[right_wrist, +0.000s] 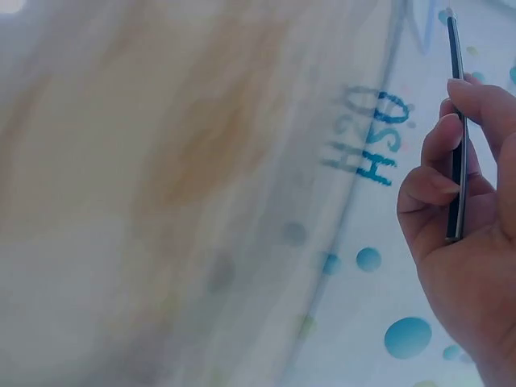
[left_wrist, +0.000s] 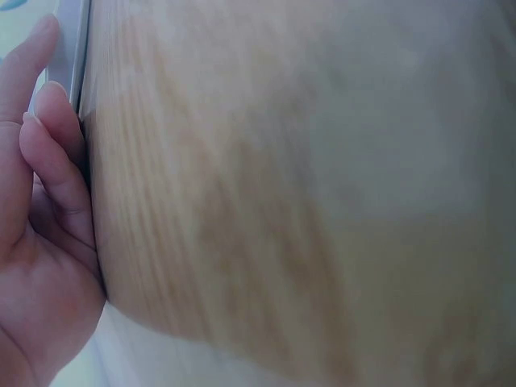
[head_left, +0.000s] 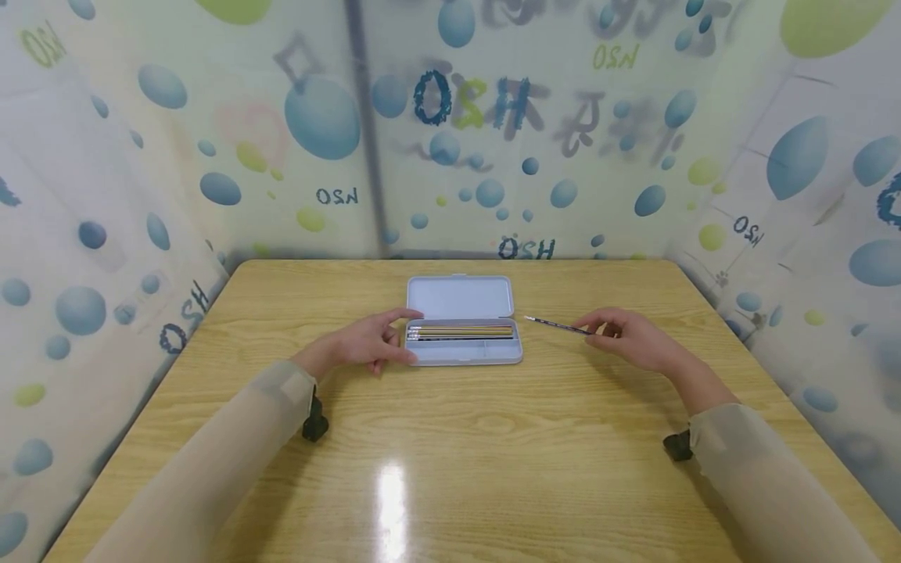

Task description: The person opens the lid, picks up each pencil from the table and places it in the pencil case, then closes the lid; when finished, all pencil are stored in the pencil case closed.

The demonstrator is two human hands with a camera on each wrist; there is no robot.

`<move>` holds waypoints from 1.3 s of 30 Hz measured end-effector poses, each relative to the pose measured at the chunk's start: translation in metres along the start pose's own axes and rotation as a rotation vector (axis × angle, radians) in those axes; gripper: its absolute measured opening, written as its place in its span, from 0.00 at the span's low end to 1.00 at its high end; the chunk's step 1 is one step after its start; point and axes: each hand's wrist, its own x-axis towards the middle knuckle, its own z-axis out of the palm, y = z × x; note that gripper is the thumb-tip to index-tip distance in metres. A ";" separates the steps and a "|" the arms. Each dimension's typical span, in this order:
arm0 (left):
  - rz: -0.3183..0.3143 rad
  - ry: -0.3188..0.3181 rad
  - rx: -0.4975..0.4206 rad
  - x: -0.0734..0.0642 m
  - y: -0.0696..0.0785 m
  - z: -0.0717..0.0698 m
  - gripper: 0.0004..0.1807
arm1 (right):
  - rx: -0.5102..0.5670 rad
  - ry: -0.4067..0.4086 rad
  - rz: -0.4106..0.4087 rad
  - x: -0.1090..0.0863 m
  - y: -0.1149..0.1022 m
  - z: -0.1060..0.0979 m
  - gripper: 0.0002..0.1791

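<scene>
A pale blue-grey pencil case lies with its lid raised toward the back of the table. Several pencils, yellowish and dark, lie side by side in its rear part, white ends to the left. My left hand holds the case's left end, index finger at the hinge side and thumb at the front corner; its other fingers are curled. To the right of the case, my right hand pinches a dark pencil between thumb and fingers, its white end pointing left toward the case. The pencil is above the table.
The wood-grain table carries a bright light reflection near the front. Printed curtains with blue and green drops hang close around its back and sides. A dark device is strapped under each sleeve cuff.
</scene>
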 end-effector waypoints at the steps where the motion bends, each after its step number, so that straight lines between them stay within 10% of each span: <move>1: -0.001 -0.001 -0.003 0.000 0.000 0.000 0.50 | -0.011 0.006 -0.007 0.002 -0.002 0.000 0.15; 39: 0.014 0.008 -0.013 -0.001 0.001 0.000 0.50 | -0.006 -0.179 -0.143 0.105 -0.091 0.076 0.13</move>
